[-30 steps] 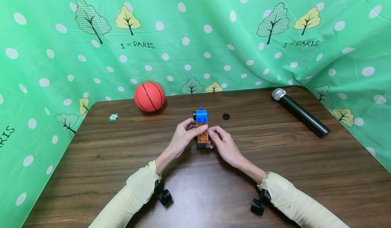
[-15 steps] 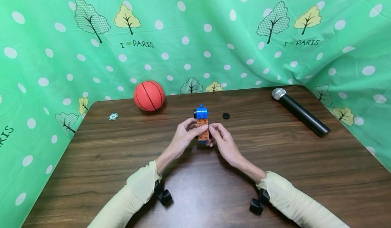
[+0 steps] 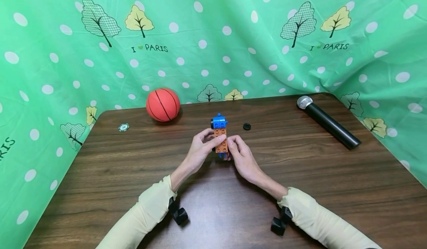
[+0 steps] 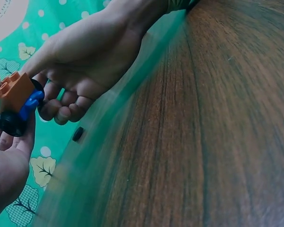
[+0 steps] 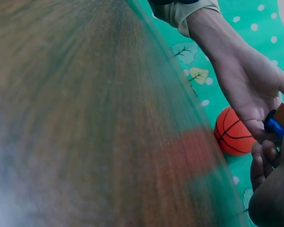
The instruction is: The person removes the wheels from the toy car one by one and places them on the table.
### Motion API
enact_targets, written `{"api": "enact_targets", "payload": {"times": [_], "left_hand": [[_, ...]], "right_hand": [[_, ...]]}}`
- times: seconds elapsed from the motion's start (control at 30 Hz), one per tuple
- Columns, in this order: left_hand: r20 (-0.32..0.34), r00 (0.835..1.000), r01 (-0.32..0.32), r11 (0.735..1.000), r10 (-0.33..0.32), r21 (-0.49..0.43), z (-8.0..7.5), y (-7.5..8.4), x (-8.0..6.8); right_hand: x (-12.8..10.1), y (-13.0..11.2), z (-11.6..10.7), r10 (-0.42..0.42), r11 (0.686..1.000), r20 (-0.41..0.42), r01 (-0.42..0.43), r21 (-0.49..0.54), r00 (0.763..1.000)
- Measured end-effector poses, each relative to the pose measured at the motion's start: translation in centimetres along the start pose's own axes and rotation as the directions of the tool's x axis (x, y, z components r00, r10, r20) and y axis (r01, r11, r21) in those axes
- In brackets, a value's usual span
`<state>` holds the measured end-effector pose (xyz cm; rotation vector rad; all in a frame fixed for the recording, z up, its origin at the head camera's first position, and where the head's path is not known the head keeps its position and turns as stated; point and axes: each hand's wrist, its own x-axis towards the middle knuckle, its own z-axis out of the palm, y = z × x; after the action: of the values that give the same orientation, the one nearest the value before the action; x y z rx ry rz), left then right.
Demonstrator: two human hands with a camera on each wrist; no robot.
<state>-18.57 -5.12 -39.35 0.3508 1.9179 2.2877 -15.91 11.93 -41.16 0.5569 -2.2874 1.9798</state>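
Observation:
A small toy car point(image 3: 220, 145) of orange and blue building blocks stands on end between my two hands above the table. My left hand point(image 3: 200, 149) holds it from the left, thumb over the orange studs and fingers behind. On its right side, my right hand point(image 3: 244, 157) pinches at a black wheel point(image 4: 37, 89) near the lower end; the fingertips partly hide it. Black wheels show on the car's left side. At the upper right, a short blue axle stub sticks out bare. A loose black wheel point(image 3: 247, 127) lies on the table beyond my right hand.
On the brown wooden table point(image 3: 133, 174), a red mini basketball point(image 3: 163, 105) sits at the back left with a poker chip point(image 3: 123, 127) beside it. A black microphone point(image 3: 328, 123) lies back right. A green dotted curtain point(image 3: 213, 37) hangs behind the table.
The toy car has tipped and risen slightly in my left hand, its blue end moving a little away from me. My right hand has shifted slightly, staying at the car's right side.

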Motion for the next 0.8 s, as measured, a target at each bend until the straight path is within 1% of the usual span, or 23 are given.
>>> {"api": "enact_targets", "payload": {"times": [0.13,0.27,0.37,0.47,0.6,0.8], "left_hand": [[-0.001,0.999,-0.033,0.999,0.033,0.02,0.0,0.0,0.0],[-0.012,0.998,-0.054,0.997,0.055,0.047,-0.1,-0.1,0.1],[-0.014,0.999,-0.051,0.998,0.052,0.044,-0.1,-0.1,0.1],[-0.011,0.999,-0.051,0.998,0.052,0.039,-0.2,0.0,0.1],[-0.002,0.998,-0.059,0.997,0.059,0.055,-0.2,0.1,-0.1],[0.013,0.998,-0.068,0.996,0.068,0.062,-0.2,0.2,-0.2]], "right_hand": [[0.0,0.1,-0.1,-0.025,0.995,-0.022,0.023,-0.095,0.999],[-0.1,0.1,-0.1,-0.052,0.982,-0.059,0.04,-0.186,0.997],[-0.1,0.3,-0.1,-0.098,0.967,-0.071,0.079,-0.241,0.993],[-0.1,0.6,-0.1,-0.164,0.952,-0.071,0.139,-0.274,0.984],[0.0,0.9,-0.3,-0.265,0.917,-0.067,0.229,-0.328,0.962],[0.2,1.2,-0.7,-0.383,0.843,-0.015,0.343,-0.414,0.924]]}}
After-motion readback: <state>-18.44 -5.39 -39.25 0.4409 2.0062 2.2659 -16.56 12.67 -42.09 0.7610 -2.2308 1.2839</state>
